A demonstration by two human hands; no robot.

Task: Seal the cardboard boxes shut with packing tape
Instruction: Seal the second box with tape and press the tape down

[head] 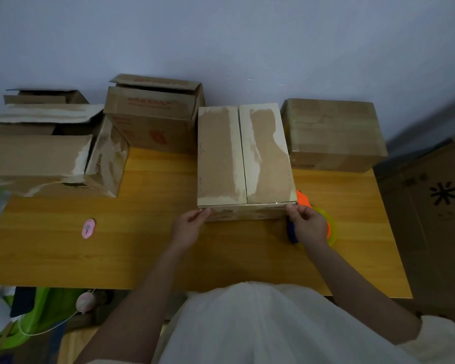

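You are pinching a clear tape strip along the near top edge of the closed brown cardboard box (244, 156): left hand (188, 228) at its left corner, right hand (306, 224) gripping the orange tape dispenser (304, 199) at its right corner.

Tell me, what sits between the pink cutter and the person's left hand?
Nothing: in the head view only bare wooden table lies between the pink cutter and the left hand.

Matt torn cardboard box (243, 156), glossy wooden table (147, 248)
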